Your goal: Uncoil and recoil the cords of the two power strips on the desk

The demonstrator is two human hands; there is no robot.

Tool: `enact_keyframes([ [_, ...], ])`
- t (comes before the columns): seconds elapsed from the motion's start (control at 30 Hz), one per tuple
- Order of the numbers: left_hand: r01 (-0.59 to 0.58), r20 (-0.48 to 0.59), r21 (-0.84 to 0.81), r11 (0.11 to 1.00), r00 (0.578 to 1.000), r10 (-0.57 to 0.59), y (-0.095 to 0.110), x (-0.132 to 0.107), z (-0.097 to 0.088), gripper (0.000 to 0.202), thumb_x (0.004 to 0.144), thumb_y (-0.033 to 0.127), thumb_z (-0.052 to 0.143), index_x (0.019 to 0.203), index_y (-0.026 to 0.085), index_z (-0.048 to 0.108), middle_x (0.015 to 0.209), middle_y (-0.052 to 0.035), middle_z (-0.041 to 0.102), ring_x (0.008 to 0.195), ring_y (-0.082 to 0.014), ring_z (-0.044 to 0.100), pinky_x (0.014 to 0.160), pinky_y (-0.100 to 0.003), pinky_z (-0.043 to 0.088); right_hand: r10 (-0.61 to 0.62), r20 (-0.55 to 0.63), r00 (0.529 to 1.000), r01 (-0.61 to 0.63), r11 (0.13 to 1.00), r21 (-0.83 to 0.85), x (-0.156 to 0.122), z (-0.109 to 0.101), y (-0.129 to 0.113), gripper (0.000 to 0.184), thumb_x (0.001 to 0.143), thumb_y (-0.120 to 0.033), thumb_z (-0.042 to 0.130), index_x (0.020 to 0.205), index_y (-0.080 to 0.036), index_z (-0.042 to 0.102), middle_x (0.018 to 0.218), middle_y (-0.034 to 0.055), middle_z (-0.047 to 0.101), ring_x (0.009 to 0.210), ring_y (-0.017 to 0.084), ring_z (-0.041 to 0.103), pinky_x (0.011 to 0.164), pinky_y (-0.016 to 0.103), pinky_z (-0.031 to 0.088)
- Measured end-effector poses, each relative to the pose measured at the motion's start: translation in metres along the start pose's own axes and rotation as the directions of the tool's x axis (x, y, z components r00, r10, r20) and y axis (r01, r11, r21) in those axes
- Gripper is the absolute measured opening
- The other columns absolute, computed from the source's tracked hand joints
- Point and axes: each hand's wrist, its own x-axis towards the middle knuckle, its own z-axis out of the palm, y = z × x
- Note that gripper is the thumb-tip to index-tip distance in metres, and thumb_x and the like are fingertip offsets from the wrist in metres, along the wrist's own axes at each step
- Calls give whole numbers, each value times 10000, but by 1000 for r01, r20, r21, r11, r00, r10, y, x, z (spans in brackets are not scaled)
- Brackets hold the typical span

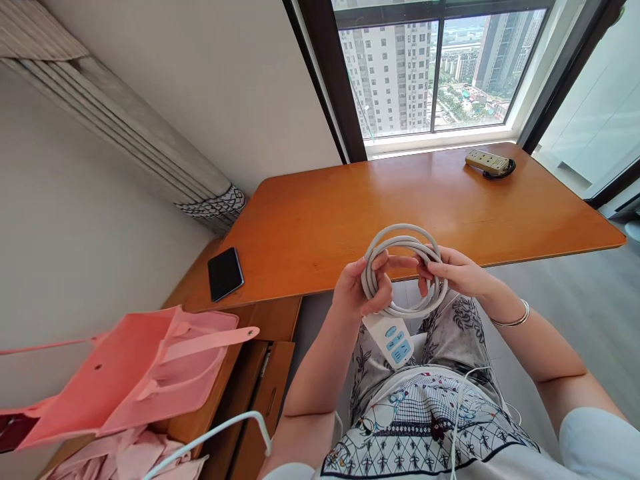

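A white cable [405, 235] is wound into a loose coil of several loops, held upright over the near edge of the desk. My left hand [364, 287] wraps its fingers round the coil's left side, with one finger stretched across toward the right. On the coil's right side, my right hand [453, 268] pinches the loops between thumb and fingers. Below the coil hangs a white power strip [393, 340] with light blue sockets, tilted above my lap.
The wooden desk [320, 220] bears a black phone [225, 273] at its left and another power strip [486, 161] with a black cord near the window. A pink bag [145, 373] and a pink cloth [120, 457] lie at lower left, beside wooden drawers [263, 400].
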Motion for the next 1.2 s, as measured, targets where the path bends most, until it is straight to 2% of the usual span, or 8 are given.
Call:
enact_keyframes([
  [0.33,-26,3,-172,985,1000,27,-11,7,0,248,907,328,532,753,192,392,745,-14,695,221,22,138,284,-164,168,98,-373,923,23,952,307,1,20,16,546,702,-670,791,747,-177,562,483,-117,348,363,42,373,418,199,429],
  [0.57,-41,-14,-164,986,999,40,-9,1,4,323,1003,406,431,751,205,408,453,95,453,208,-7,55,280,-146,187,135,-297,945,-62,968,244,-4,13,20,611,765,-736,672,929,-148,696,561,-20,559,467,127,572,439,242,480],
  [0.7,-86,-16,-135,987,996,85,-8,-1,2,333,1000,417,439,747,203,403,512,59,575,207,2,41,266,-156,164,149,-272,951,-77,963,259,-9,12,25,565,787,-705,667,928,-159,699,605,9,620,512,145,601,519,282,535],
  [0.8,-182,-10,-80,980,983,182,-3,-1,1,346,973,427,485,731,197,393,744,-31,751,210,9,90,257,-176,134,115,-342,933,-36,973,229,-14,9,31,472,807,-635,686,887,-170,681,636,7,626,517,122,572,519,255,504],
  [0.9,-361,-104,12,932,927,361,10,-2,1,372,986,451,445,722,195,389,1031,-88,789,229,11,155,264,-193,147,98,-357,929,-69,993,94,-24,7,41,436,860,-602,634,864,-167,668,621,-11,574,502,100,518,500,235,443],
  [1.0,-463,-225,149,874,845,486,23,-1,1,388,989,466,424,710,197,399,1119,-79,774,258,-2,246,287,-199,212,113,-290,950,-179,961,-211,-37,8,49,400,939,-526,524,1012,-161,672,637,-25,529,556,117,545,583,261,465],
  [1.1,-470,-293,283,836,788,542,24,3,0,400,925,513,532,697,205,415,1069,-51,782,296,-28,342,297,-202,244,104,-226,969,-220,779,-587,-48,14,50,412,963,-351,474,1335,-184,537,732,-12,579,660,152,590,704,311,490],
  [1.2,-471,-303,378,797,751,587,14,8,-1,433,839,574,645,719,214,435,1099,-40,773,323,-39,389,298,-206,246,89,-213,973,-221,616,-756,-53,25,47,563,937,-268,467,1482,-196,346,940,51,641,764,184,612,791,379,504],
])
